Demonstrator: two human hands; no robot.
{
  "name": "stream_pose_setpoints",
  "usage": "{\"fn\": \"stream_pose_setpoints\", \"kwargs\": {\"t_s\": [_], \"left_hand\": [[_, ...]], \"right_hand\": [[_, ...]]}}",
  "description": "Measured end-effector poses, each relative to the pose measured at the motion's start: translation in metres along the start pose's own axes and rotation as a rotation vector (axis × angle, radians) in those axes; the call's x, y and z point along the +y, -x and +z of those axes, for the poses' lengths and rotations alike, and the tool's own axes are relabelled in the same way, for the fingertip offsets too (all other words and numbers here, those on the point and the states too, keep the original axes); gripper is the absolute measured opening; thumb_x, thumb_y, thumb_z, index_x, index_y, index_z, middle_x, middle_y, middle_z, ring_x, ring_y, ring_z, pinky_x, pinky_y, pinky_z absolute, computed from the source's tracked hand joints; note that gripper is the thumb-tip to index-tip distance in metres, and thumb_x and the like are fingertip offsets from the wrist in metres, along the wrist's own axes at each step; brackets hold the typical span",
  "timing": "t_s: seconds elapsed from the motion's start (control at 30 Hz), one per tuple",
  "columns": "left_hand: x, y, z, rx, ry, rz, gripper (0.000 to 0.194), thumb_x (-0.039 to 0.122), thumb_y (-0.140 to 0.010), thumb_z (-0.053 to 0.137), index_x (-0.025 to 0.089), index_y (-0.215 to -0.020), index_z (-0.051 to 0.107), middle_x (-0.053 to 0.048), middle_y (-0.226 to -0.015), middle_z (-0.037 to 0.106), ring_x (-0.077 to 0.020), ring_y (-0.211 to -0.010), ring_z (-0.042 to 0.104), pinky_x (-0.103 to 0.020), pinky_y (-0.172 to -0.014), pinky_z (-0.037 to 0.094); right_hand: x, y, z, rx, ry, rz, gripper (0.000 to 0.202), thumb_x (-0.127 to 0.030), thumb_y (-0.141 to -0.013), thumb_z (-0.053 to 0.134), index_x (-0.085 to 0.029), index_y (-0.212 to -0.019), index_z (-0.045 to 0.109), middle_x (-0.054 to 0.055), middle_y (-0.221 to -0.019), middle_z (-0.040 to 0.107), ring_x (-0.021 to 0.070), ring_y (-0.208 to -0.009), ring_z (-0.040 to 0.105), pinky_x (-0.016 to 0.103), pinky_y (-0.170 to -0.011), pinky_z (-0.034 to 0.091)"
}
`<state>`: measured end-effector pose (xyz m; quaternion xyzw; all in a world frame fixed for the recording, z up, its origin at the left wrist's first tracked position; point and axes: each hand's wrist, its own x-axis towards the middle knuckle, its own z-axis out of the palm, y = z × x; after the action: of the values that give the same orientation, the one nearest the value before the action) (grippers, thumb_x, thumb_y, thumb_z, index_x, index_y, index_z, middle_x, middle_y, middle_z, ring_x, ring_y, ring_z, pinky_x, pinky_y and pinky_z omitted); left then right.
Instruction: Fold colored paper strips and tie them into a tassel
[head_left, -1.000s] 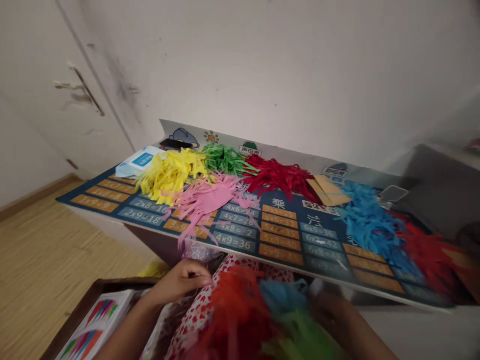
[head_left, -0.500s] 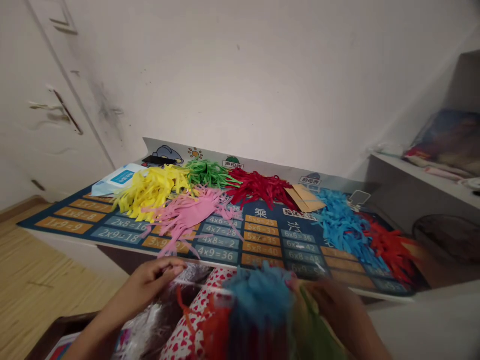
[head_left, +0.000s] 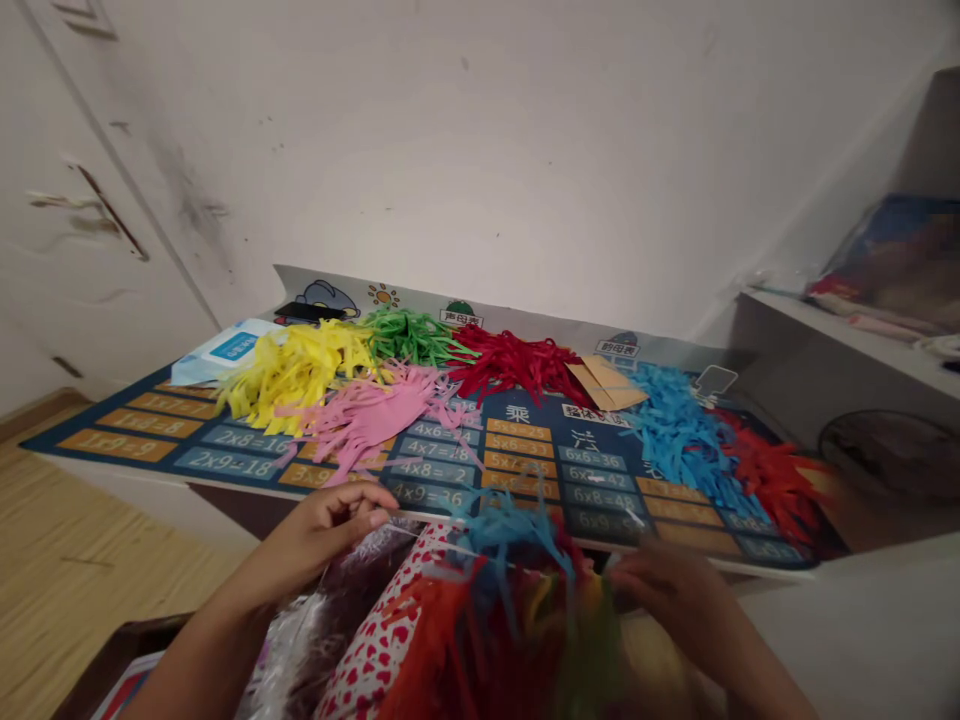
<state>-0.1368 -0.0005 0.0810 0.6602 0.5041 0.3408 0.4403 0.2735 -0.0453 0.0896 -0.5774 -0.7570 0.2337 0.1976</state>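
Observation:
My left hand (head_left: 349, 520) pinches a thin white string (head_left: 431, 537) just over the table's front edge. Paper tassels hang bunched along the string: a blue tassel (head_left: 510, 530), an orange-red tassel (head_left: 431, 640), and darker red and yellow-green strips (head_left: 592, 640) blurred by motion. At the right end of this bunch is my right hand (head_left: 667, 590), smeared, its fingers curled together; what they grip cannot be made out. Behind the hands, a pink fringed paper (head_left: 382, 410) lies on the table mat (head_left: 262, 470), beside a yellow fringe pile (head_left: 300, 370).
Farther back lie green (head_left: 412, 335), dark red (head_left: 517, 362), blue (head_left: 686, 435) and orange-red (head_left: 776, 480) fringe piles, a tan paper piece (head_left: 611, 385) and a blue-white packet (head_left: 225, 350). Below the table edge is heart-patterned wrap (head_left: 386, 630). A grey cabinet (head_left: 817, 370) stands right.
The tassel bunch has swung and spread out, with the blue strips now looser. My left hand has risen slightly to the right. The view has shifted a little.

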Motion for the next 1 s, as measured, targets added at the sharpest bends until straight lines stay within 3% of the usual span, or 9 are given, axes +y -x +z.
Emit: {"fn": "stream_pose_setpoints", "kwargs": {"t_s": [0.17,0.27,0.4,0.47,0.6,0.73,0.83,0.9,1.0], "left_hand": [[0.002,-0.011,0.014,-0.016,-0.427,0.066,0.037,0.049,-0.088,0.052,0.020,-0.102,0.070,-0.008,-0.098,0.071,-0.0231,-0.087,0.064,-0.032,-0.077,0.048],[0.004,-0.015,0.037,-0.077,-0.624,0.185,0.029,0.041,-0.092,0.049,0.023,-0.105,0.069,-0.008,-0.107,0.070,-0.0242,-0.098,0.063,-0.034,-0.085,0.047],[0.015,-0.009,0.097,-0.105,-0.607,0.418,0.023,0.026,-0.093,0.047,0.022,-0.095,0.069,-0.008,-0.101,0.071,-0.0236,-0.094,0.063,-0.036,-0.084,0.045],[0.023,-0.003,0.132,-0.138,-0.528,0.527,0.020,0.032,-0.091,0.052,0.024,-0.100,0.068,-0.006,-0.095,0.071,-0.0230,-0.089,0.062,-0.035,-0.081,0.045],[0.043,-0.002,0.179,-0.261,-0.486,0.589,0.066,0.060,-0.076,0.067,0.026,-0.130,0.053,-0.006,-0.092,0.073,-0.0226,-0.076,0.065,-0.029,-0.066,0.046],[0.062,-0.027,0.173,-0.407,-0.403,0.555,0.019,0.036,-0.091,0.058,0.025,-0.099,0.071,-0.002,-0.084,0.075,-0.0191,-0.075,0.068,-0.024,-0.064,0.043],[0.067,-0.051,0.155,-0.555,-0.137,0.513,0.017,0.023,-0.089,0.058,0.021,-0.079,0.072,0.002,-0.070,0.071,-0.0138,-0.066,0.065,-0.020,-0.062,0.042],[0.065,-0.061,0.151,-0.424,0.062,0.366,0.027,0.022,-0.091,0.052,0.019,-0.070,0.069,0.002,-0.064,0.067,-0.0122,-0.060,0.062,-0.020,-0.058,0.042],[0.059,-0.056,0.159,0.065,0.203,0.219,0.031,0.025,-0.094,0.043,0.019,-0.073,0.065,-0.001,-0.072,0.067,-0.0135,-0.064,0.061,-0.021,-0.059,0.044]], "right_hand": [[-0.010,0.008,-0.010,0.083,-0.125,0.050,0.042,-0.053,-0.088,0.053,-0.021,-0.065,0.067,0.002,-0.064,0.059,0.0162,-0.059,0.056,0.025,-0.054,0.041],[-0.023,0.018,-0.014,0.098,-0.222,0.059,0.037,-0.050,-0.087,0.056,-0.021,-0.065,0.066,0.002,-0.065,0.062,0.0162,-0.060,0.057,0.024,-0.055,0.043],[-0.036,0.026,-0.014,0.149,-0.318,0.087,0.034,-0.047,-0.086,0.059,-0.021,-0.065,0.067,0.001,-0.064,0.063,0.0154,-0.059,0.057,0.022,-0.053,0.042],[-0.039,0.026,-0.012,0.164,-0.336,0.118,0.032,-0.046,-0.086,0.059,-0.021,-0.066,0.067,0.002,-0.065,0.063,0.0158,-0.060,0.058,0.023,-0.055,0.043],[-0.040,0.027,-0.008,0.194,-0.319,0.083,0.033,-0.045,-0.084,0.061,-0.020,-0.063,0.066,0.001,-0.062,0.060,0.0147,-0.058,0.056,0.022,-0.054,0.042],[-0.040,0.038,-0.010,0.234,-0.295,0.107,0.033,-0.044,-0.084,0.062,-0.021,-0.061,0.066,0.000,-0.060,0.057,0.0145,-0.056,0.054,0.021,-0.053,0.042],[-0.037,0.047,-0.010,0.277,-0.352,0.149,0.033,-0.042,-0.083,0.064,-0.021,-0.058,0.065,0.000,-0.058,0.056,0.0141,-0.054,0.053,0.021,-0.051,0.041],[-0.036,0.049,-0.006,0.313,-0.397,0.169,0.032,-0.041,-0.081,0.066,-0.021,-0.057,0.064,-0.001,-0.058,0.055,0.0140,-0.054,0.052,0.022,-0.052,0.041],[-0.034,0.046,0.000,0.354,-0.421,0.216,0.031,-0.040,-0.082,0.066,-0.021,-0.058,0.063,-0.001,-0.059,0.055,0.0145,-0.057,0.052,0.022,-0.054,0.040]]}}
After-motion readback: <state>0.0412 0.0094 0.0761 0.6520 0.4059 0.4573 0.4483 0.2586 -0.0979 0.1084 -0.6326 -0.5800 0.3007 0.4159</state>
